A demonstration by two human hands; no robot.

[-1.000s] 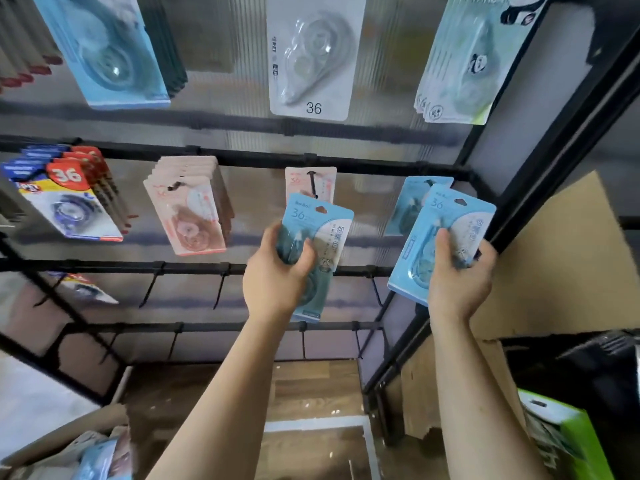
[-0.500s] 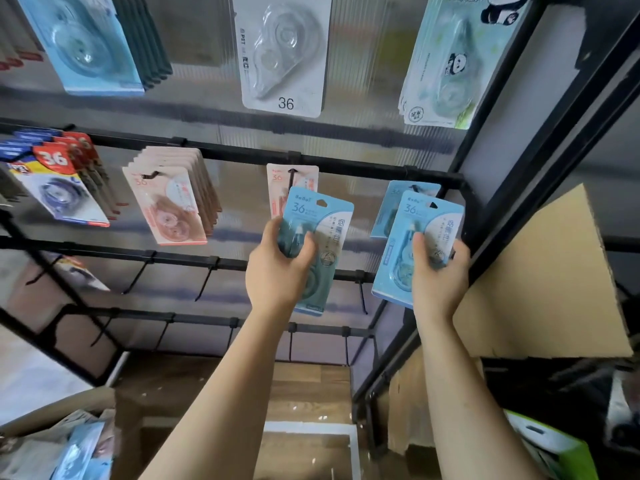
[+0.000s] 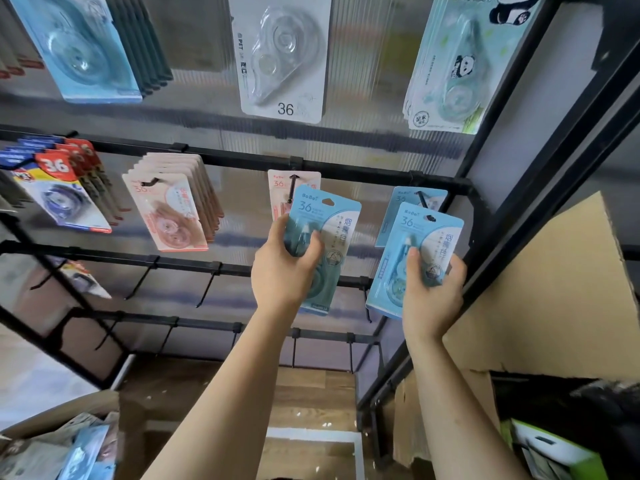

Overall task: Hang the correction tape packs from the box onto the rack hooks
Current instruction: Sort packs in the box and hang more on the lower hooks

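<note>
A black metal rack [image 3: 242,161] with horizontal bars fills most of the view, backed by a ribbed translucent panel and carrying rows of hanging packs. To the right, a large sheet of cardboard [image 3: 554,299] leans behind the rack's upright post. At the lower left corner sits an open cardboard box [image 3: 52,414] with more packs lying loose inside it, though they are too blurred to tell apart. On the rack's middle bar hang a thick stack of pink packs [image 3: 173,209], a red and blue stack [image 3: 59,188] at the far left, a single pink pack [image 3: 280,183] and a light blue pack on its hook [image 3: 405,199]. Above them hang a white pack marked 36 [image 3: 280,57] and panda-printed packs [image 3: 457,71]. The left hand [image 3: 280,271] is raised in front of the single pink pack, its fingers curled round a blue correction tape pack [image 3: 332,230], thumb across the front. The right hand [image 3: 429,296] grips a second blue pack [image 3: 415,251] from below, thumb pressed on its clear blister, holding it tilted just in front of the hung blue one, with its hang hole near the tip of that hook [image 3: 420,197]. Empty hooks [image 3: 207,289] jut from the lower bars.
</note>
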